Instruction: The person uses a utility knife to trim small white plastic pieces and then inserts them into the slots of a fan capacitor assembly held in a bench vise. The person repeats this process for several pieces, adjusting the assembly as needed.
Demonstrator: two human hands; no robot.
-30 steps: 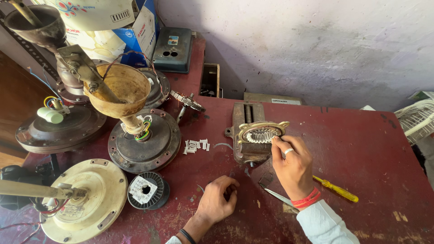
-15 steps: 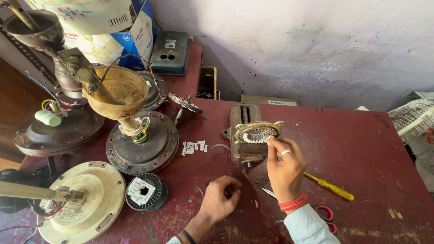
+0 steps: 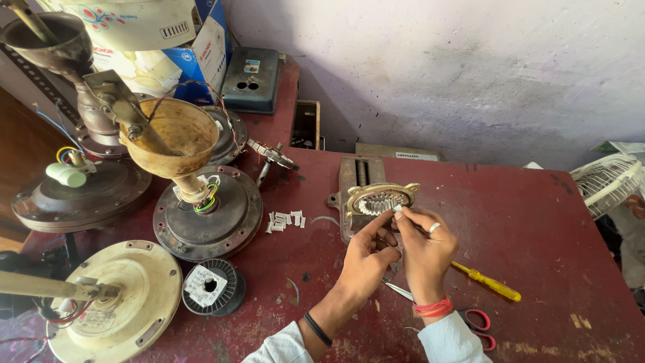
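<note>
Red-painted and scuffed, the tabletop (image 3: pixel 537 222) fills the frame below a pale plastered wall, with ceiling-fan motor housings (image 3: pixel 201 215) crowded along its left side. Since a second ago the left hand (image 3: pixel 366 259), which lay flat on the tabletop near the lower middle, has risen to meet the right hand (image 3: pixel 423 252) at the stator core (image 3: pixel 381 200); both hands are now working on the same spot at the core's lower right edge. The core sits just above centre on a grey metal block (image 3: pixel 353 178), a toothed brassy ring whose long axis runs left to right, tilted slightly upward to the right. Right fingers pinch a small white slip (image 3: pixel 398 208); left fingers are curled closed beside it, apparently holding nothing. Similar white slips (image 3: pixel 285 220) lie left of the block, and a yellow-handled screwdriver (image 3: pixel 487 282) lies right of the hands.
</note>
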